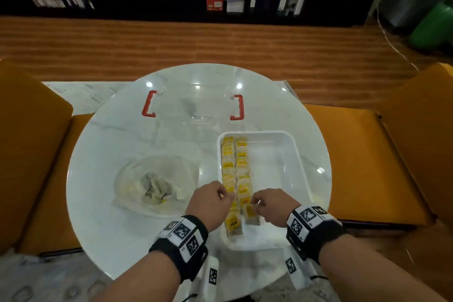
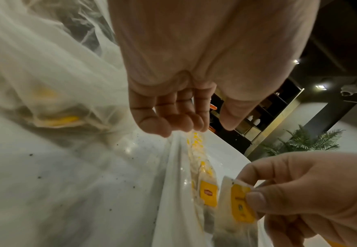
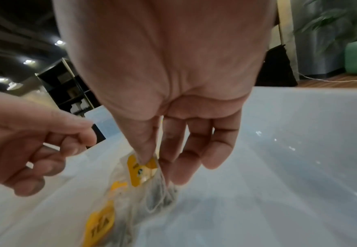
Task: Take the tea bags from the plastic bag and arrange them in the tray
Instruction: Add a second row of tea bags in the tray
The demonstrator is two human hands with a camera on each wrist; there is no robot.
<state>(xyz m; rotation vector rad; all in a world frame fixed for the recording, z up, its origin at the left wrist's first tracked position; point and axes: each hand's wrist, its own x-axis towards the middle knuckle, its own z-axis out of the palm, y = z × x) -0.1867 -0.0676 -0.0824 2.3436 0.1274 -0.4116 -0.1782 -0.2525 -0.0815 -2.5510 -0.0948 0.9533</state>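
A white tray (image 1: 300, 154) sits on the right half of the round marble table. Two rows of yellow-tagged tea bags (image 1: 235, 167) lie along its left side. My right hand (image 1: 256, 203) pinches one tea bag (image 3: 141, 173) by its top between thumb and forefinger, at the near end of the second row, its lower end touching the tray floor (image 3: 279, 167). My left hand (image 1: 226, 195) hovers over the tray's left edge, fingers loosely curled and holding nothing (image 2: 205, 127). The crumpled clear plastic bag (image 1: 137, 179) lies to the left with several tea bags inside.
A clear plastic box with red handles (image 1: 193, 105) stands at the table's far side. Orange seats (image 1: 362, 154) flank the table. The right half of the tray holds nothing. Bookshelves line the far wall beyond a wooden floor.
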